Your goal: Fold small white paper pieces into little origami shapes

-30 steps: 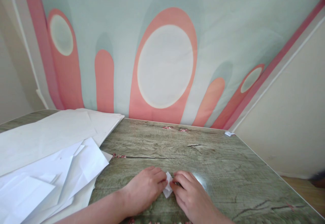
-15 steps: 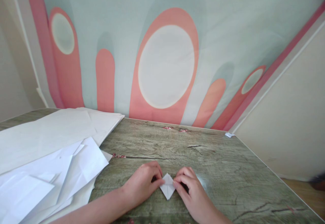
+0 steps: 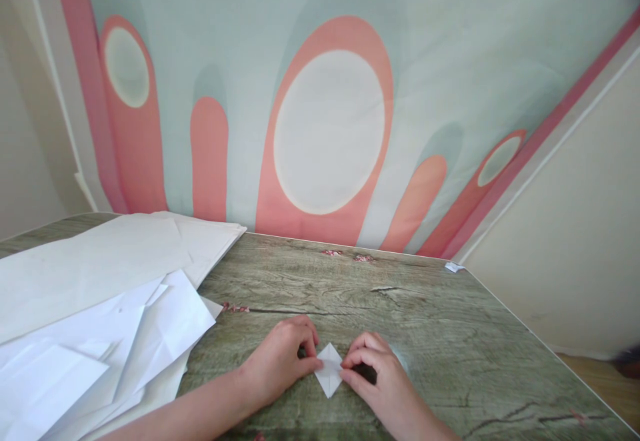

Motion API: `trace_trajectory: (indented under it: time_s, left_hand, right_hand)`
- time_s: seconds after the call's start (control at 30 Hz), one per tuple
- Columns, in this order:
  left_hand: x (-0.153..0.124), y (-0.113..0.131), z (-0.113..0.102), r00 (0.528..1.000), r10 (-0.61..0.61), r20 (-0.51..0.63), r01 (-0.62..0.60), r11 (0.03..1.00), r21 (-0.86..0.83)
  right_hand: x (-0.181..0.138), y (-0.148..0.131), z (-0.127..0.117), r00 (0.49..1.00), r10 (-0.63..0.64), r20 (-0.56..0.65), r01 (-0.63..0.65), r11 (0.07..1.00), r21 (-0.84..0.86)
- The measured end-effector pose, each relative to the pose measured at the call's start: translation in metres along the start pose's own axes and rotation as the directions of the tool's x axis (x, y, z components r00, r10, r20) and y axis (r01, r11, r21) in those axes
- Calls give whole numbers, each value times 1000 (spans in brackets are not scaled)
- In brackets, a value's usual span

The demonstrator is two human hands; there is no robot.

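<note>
A small piece of folded white paper (image 3: 329,371), diamond-shaped with a crease down its middle, is between my two hands just over the wood-grain table. My left hand (image 3: 287,355) pinches its left corner between thumb and fingers. At the opposite corner, my right hand (image 3: 380,377) has its fingertips closed on the paper's edge. The paper's lower point faces me. Its underside is hidden.
Large white sheets (image 3: 125,247) lie stacked on the table's left side, with several loose folded papers (image 3: 165,321) in front of them. A white scrap (image 3: 454,267) sits at the far right corner of the wood-patterned table (image 3: 450,334). Behind stands a patterned backdrop (image 3: 240,41).
My right thumb and fingers have shifted slightly at the paper's right corner. The left hand keeps its pinch. The whole view has moved a few pixels.
</note>
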State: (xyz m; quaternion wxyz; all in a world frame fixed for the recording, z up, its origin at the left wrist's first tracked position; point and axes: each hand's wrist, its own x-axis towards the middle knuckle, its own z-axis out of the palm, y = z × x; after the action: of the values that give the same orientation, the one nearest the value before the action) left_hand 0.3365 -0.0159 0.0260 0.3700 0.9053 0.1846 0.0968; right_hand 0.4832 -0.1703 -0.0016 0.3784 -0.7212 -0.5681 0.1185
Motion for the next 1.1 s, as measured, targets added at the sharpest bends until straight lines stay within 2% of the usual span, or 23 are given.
trace_trajectory:
  time_s: [0.2,0.37,0.57,0.73,1.1]
  left_hand:
    - [0,1,-3,1000,-10,23,10,1000,9]
    - [0,2,-5,1000,-19,22,18,999,43]
    - [-2,2,-6,1000,-13,21,10,993,117]
    - [-7,7,-2,999,-20,-28,25,984,177]
    - [-9,16,2,999,-3,-52,22,931,363]
  right_hand:
    - [3,2,0,1000,29,5,-29,1000,9]
    - [4,4,0,1000,3,-4,-3,999,-47]
    - [6,3,2,999,-5,-47,-1,993,-121]
    - [8,-2,6,994,20,-111,-34,990,-134]
    - [5,-8,9,997,-8,-80,-5,987,-160]
